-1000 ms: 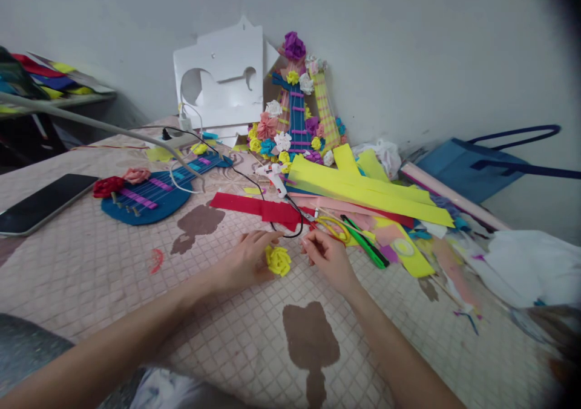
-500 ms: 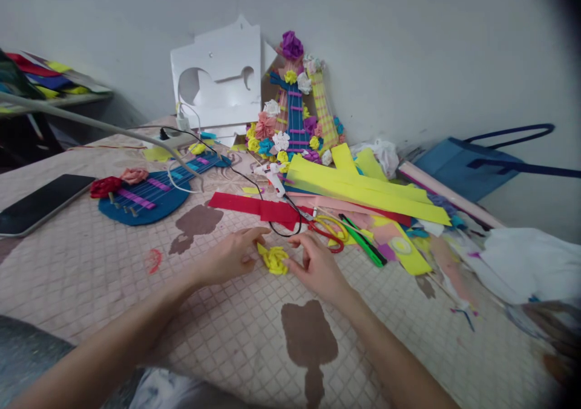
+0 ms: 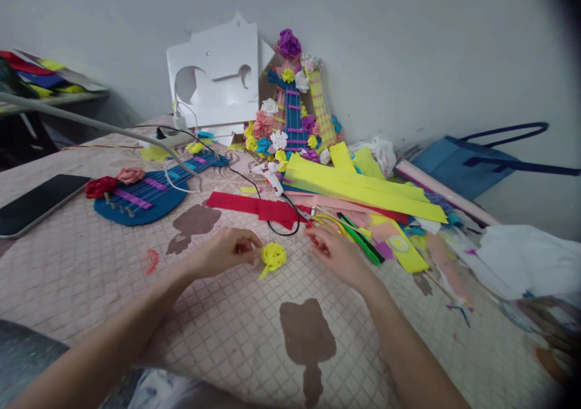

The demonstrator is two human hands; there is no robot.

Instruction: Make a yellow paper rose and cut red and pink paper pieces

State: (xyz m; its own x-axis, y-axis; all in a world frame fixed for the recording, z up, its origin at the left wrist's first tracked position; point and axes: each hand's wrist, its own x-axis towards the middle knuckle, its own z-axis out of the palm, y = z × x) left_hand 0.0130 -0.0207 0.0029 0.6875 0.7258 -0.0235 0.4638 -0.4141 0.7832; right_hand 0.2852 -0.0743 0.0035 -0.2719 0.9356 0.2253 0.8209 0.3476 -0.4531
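A yellow crepe-paper flower (image 3: 273,256) faces up with a short strip trailing at its lower left. My left hand (image 3: 227,253) is closed in a pinch at the flower's left edge. To the right, my right hand (image 3: 342,258) curls its fingers over the red handle of a pair of scissors (image 3: 333,220). The scissors' yellow handle and part of the blades show beyond the hand; most of the red loop is hidden. Red crepe-paper strips (image 3: 240,204) and a white glue gun (image 3: 271,176) with a black cord lie just behind.
A blue paper guitar (image 3: 147,197) with red and pink flowers and a phone (image 3: 39,203) lie left. Yellow paper strips (image 3: 358,185) and a green cutter knife (image 3: 363,242) are right. Flowered guitars (image 3: 293,109) and a white cut-out board (image 3: 218,88) lean on the wall.
My right hand has left the flower and moved right, onto the scissors' handle. The flower has turned face up beside my left hand.
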